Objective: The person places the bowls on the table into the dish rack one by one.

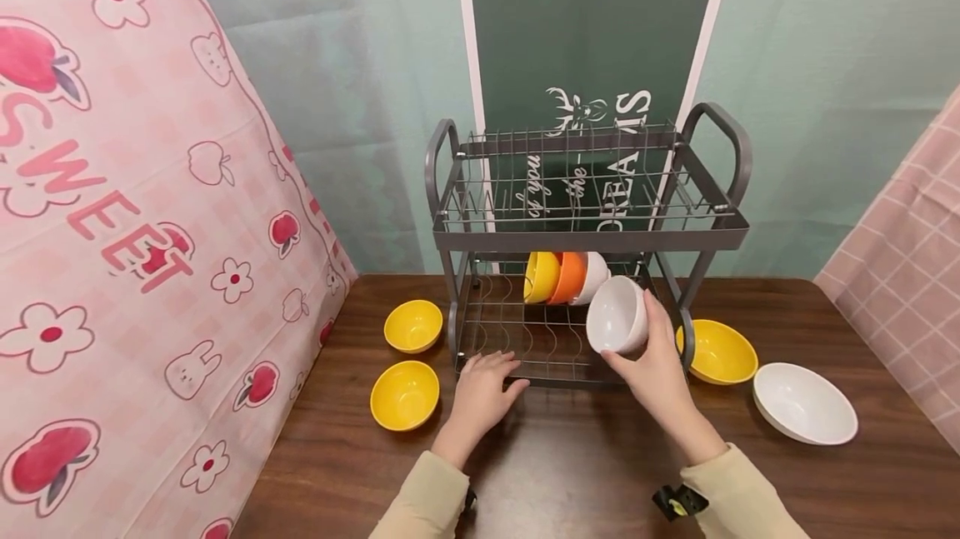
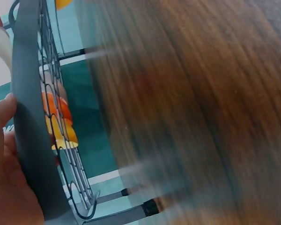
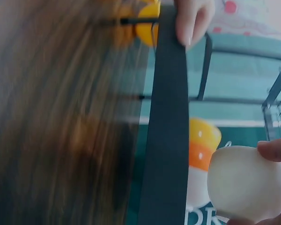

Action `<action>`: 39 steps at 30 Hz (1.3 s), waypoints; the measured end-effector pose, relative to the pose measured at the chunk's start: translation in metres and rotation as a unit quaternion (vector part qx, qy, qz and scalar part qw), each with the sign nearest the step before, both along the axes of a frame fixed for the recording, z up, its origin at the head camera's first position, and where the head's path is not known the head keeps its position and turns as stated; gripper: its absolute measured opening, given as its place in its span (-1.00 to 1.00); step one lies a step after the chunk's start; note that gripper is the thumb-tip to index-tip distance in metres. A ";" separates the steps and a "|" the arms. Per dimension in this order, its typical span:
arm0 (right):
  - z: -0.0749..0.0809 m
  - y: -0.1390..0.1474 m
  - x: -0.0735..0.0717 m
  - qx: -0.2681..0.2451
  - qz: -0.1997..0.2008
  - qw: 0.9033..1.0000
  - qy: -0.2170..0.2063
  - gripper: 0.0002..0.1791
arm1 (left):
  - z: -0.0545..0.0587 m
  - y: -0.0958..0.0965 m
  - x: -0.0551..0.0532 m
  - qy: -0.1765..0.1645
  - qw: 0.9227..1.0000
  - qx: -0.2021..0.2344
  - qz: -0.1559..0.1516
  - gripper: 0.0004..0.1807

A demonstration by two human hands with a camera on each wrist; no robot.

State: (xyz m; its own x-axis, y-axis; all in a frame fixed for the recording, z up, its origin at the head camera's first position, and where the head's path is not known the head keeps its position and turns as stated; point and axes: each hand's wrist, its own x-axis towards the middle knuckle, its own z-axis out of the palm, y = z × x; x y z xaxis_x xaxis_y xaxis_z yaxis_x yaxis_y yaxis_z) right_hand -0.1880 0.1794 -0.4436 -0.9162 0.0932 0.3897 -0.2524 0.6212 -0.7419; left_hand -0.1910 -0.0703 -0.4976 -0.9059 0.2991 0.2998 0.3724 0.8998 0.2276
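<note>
My right hand (image 1: 660, 368) grips a small white bowl (image 1: 613, 318) by its side, thumb low and fingers at the upper edge, its opening tilted toward the left. It is held over the lower tier of a grey two-tier dish rack (image 1: 588, 239). Just behind it, a yellow bowl (image 1: 541, 278), an orange bowl (image 1: 567, 279) and another white bowl (image 1: 594, 276) stand on edge in the wire slots, nested in a row. My left hand (image 1: 483, 393) rests on the lower tier's front rail (image 2: 30, 117), fingers extended over it and holding no bowl.
Two yellow bowls (image 1: 405, 396) sit left of the rack on the wooden table (image 1: 555, 464). To the right are a yellow bowl (image 1: 722, 353) and a larger white bowl (image 1: 805, 404). The upper wire tier (image 1: 577, 181) overhangs the lower one. Curtains hang around the table.
</note>
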 end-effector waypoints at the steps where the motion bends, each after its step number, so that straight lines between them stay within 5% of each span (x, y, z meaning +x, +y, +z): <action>1: 0.000 0.002 -0.004 0.012 -0.007 1.000 0.005 0.18 | -0.001 0.000 0.000 0.006 1.000 -0.005 -0.001 -0.64; 7: 0.000 0.013 -0.025 0.046 -0.022 0.999 0.007 0.16 | -0.005 0.001 -0.002 0.040 0.999 -0.001 0.003 -0.76; 17: -0.008 0.020 -0.053 0.087 -0.035 0.996 -0.015 0.14 | -0.009 0.002 -0.002 0.051 0.999 0.006 0.002 -0.80; 39: -0.024 0.023 -0.087 0.084 -0.015 0.995 -0.043 0.12 | -0.008 0.003 -0.001 0.049 0.999 0.001 0.018 -0.79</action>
State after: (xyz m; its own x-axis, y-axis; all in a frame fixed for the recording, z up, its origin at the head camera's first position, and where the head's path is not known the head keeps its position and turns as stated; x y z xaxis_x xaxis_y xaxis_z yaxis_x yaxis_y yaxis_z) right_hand -0.2753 0.2021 -0.4674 -0.9447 0.0605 0.3223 -0.1725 0.7441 -0.6454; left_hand -0.1920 -0.0672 -0.5055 -0.8818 0.2672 0.3887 0.3613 0.9124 0.1925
